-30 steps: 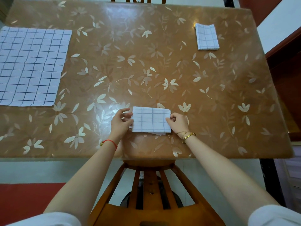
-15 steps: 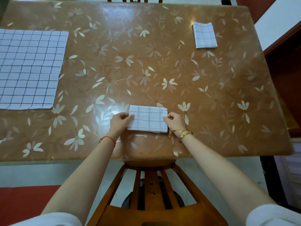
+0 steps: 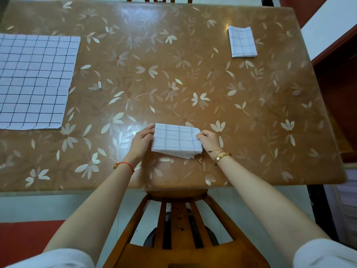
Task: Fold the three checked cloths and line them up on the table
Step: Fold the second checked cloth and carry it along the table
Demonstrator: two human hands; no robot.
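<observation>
Three white cloths with thin blue checks are in view. The one being handled is a small folded white cloth with blue checks (image 3: 176, 139) at the lower middle of the frame. It is a thick rectangle, and its stacked layers fan out slightly along the lower right edge. It lies on the brown glossy surface with a pale flower pattern (image 3: 173, 74), close to the near edge.

The left hand (image 3: 142, 141) grasps the cloth's left end with its fingers curled round that edge. The right hand (image 3: 209, 141) pinches the right end with bent fingers. A red string bracelet (image 3: 125, 165) circles the left wrist, and gold bracelets (image 3: 222, 156) circle the right. Both forearms are bare, with white sleeves at the bottom corners of the frame.

A second folded checked cloth (image 3: 242, 42), a narrow upright rectangle, lies flat at the upper right of the frame, well apart from the hands. A large unfolded checked cloth (image 3: 34, 82) is spread flat at the left and runs off the frame's left edge.

The back of a wooden chair (image 3: 179, 219) shows below the near edge, between the forearms.
</observation>
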